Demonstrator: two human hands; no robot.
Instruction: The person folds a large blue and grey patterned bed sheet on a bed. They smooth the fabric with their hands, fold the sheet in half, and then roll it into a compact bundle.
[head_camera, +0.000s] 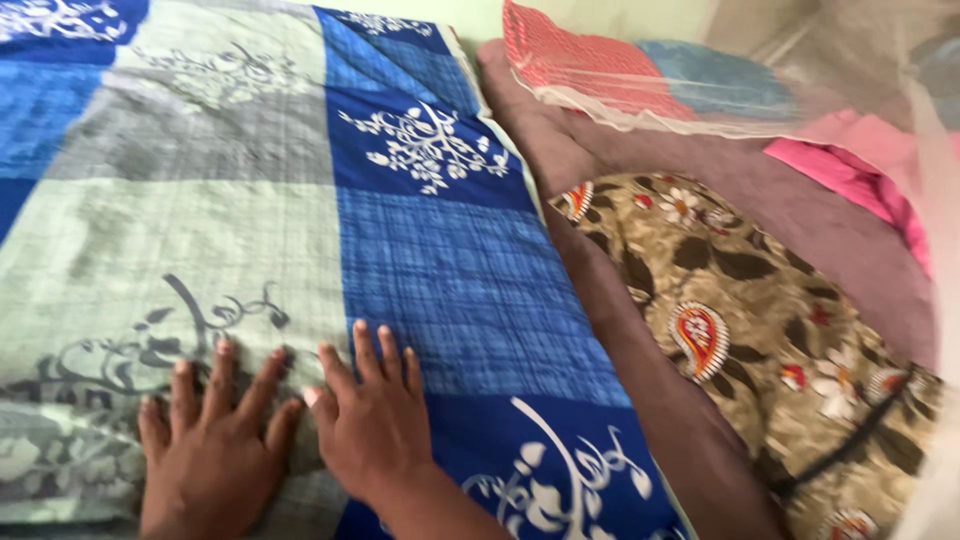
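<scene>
**Hands Flat on Patchwork Sheet**

I am pressing my left hand (215, 440) and right hand (372, 420) palm-down, fingers spread wide, side by side on the blue, grey and green patchwork sheet (440, 290). Neither hand is gripping anything. The sheet is lying flat across the bed. A brown floral cloth (760, 330) is lying just beside its right edge.

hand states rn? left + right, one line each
Left hand: open, palm flat on the patchwork bedsheet, holding nothing.
Right hand: open, fingers spread, pressed flat on the same sheet beside the left, holding nothing.
</scene>
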